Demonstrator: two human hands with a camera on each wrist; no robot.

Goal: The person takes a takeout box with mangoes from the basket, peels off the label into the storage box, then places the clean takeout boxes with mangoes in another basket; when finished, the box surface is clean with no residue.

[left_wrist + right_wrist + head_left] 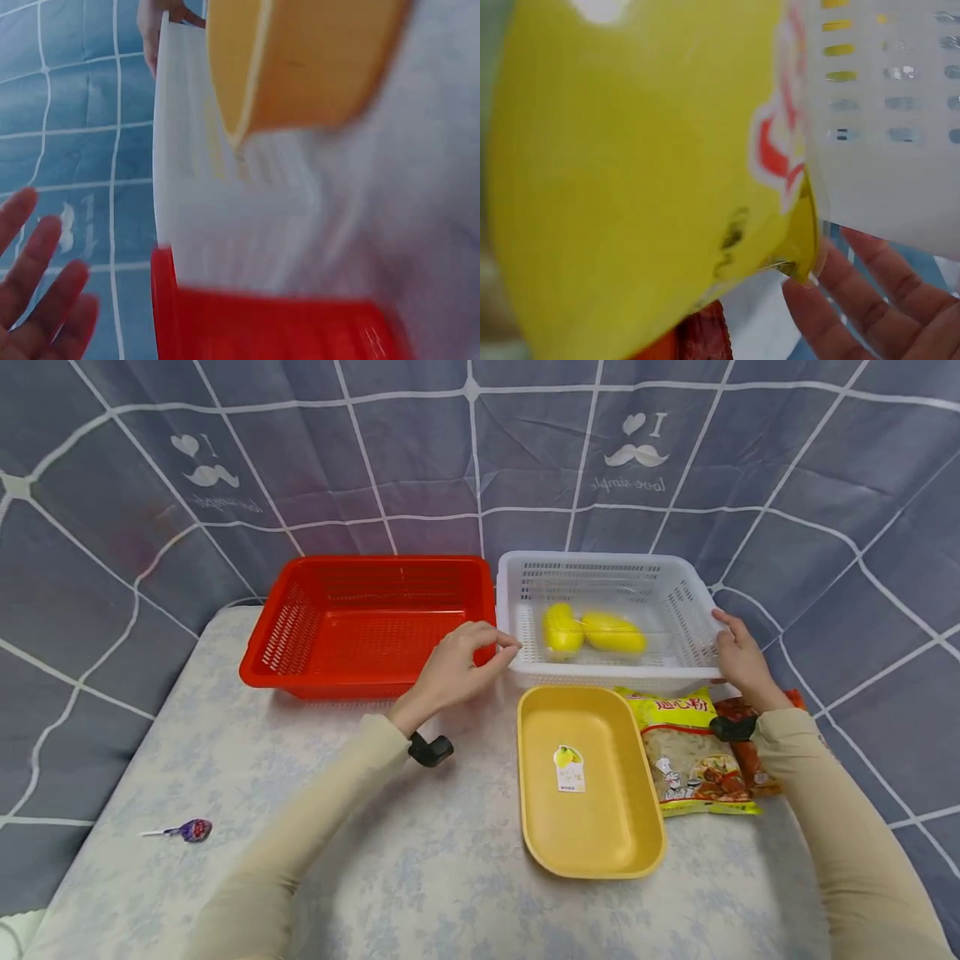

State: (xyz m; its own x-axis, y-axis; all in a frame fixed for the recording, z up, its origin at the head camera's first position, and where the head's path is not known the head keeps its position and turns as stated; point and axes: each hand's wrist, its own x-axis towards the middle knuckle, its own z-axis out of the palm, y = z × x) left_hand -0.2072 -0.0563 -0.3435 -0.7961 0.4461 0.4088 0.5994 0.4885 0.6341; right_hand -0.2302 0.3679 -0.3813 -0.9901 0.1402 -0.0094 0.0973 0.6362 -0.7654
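In the head view a white basket holds two rounded yellow objects under clear plastic. My left hand hovers at the basket's left rim, over the right edge of the red basket. Its fingers look loosely extended and spread in the left wrist view, with nothing between them. At the white basket's right end is my right hand, its fingertips against the side. Extended fingers appear below the basket wall in the right wrist view, partly behind a yellow bag.
A yellow tray with a lemon label lies in front of the white basket. Right of it are a yellow-topped food bag and a red packet, partly under my right forearm. A purple-wrapped lollipop lies far left.
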